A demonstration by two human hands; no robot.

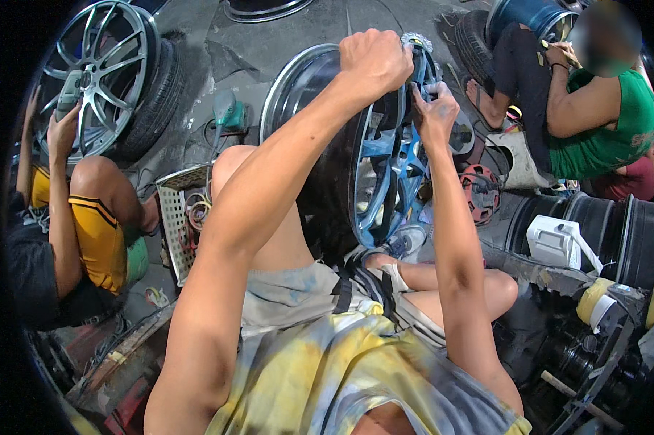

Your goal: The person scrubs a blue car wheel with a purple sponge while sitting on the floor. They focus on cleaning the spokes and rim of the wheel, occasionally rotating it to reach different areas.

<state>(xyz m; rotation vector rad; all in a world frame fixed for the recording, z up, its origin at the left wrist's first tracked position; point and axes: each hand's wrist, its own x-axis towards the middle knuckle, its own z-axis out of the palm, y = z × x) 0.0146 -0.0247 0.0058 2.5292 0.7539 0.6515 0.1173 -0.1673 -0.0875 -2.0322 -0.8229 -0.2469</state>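
Note:
A car wheel rim (pixel 377 147) with blue and silver spokes stands on edge between my legs, its dark barrel toward my left. At its top, my left hand (pixel 375 61) is closed in a fist; what its fingers wrap is hidden. A pale, crumpled or beaded piece (pixel 417 41) shows just beyond that fist. Lower and to the right, my right hand (pixel 436 114) is at the spoked face, thumb and fingers bent together. Whatever lies between them is too small to make out.
At left, a person holds a grey handheld tool (pixel 72 90) against a silver spoked wheel (pixel 98 80). A teal power tool (pixel 229 116) and white plastic basket (pixel 171 217) lie nearby. Another person in green (pixel 602 123) sits at right, near black rims (pixel 595 221) and a white box (pixel 553 241).

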